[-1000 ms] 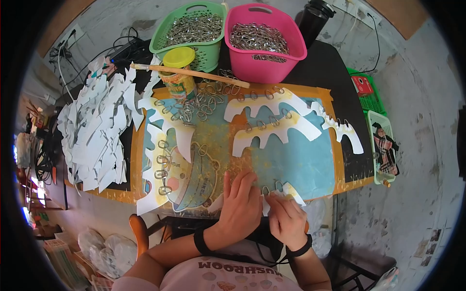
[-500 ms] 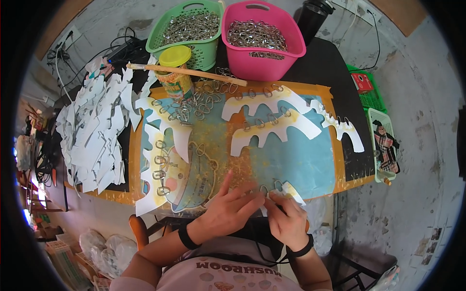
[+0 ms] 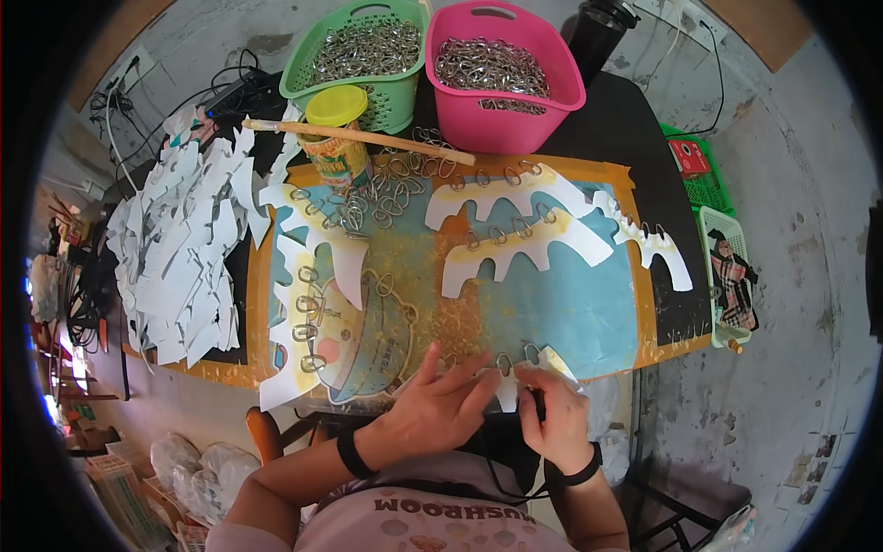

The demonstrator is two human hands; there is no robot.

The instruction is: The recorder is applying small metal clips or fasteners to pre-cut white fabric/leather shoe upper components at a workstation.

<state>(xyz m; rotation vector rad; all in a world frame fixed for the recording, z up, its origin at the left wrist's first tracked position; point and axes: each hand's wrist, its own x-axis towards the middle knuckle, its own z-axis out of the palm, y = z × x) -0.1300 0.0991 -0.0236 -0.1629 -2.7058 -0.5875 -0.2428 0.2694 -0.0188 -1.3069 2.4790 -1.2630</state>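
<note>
A white scalloped cut-out strip [image 3: 507, 394] with yellowish glue along it lies at the table's near edge. Metal rings [image 3: 503, 364] stand along its upper side. My left hand [image 3: 430, 409] rests over the strip's left part, fingers stretched out and apart. With curled fingers, my right hand [image 3: 557, 423] pinches the strip's edge just right of the middle; its fingertips are partly hidden. Similar ringed strips lie beyond: two at the right centre [image 3: 515, 248], a narrower one [image 3: 658, 253] farther right, and others at the left [image 3: 296, 354].
Loose rings [image 3: 391, 195] lie beside a yellow-lidded can [image 3: 336, 147], with a wooden-handled brush [image 3: 368, 138] across it. Green [image 3: 395, 106] and pink [image 3: 501, 124] baskets of rings stand behind. White cut-outs [image 3: 179, 267] are heaped left. A pale basket [image 3: 727, 331] sits right.
My right hand has drawn slightly down and to the right, uncovering more of the strip between my hands. My left hand has shifted a little downward. The view has moved slightly.
</note>
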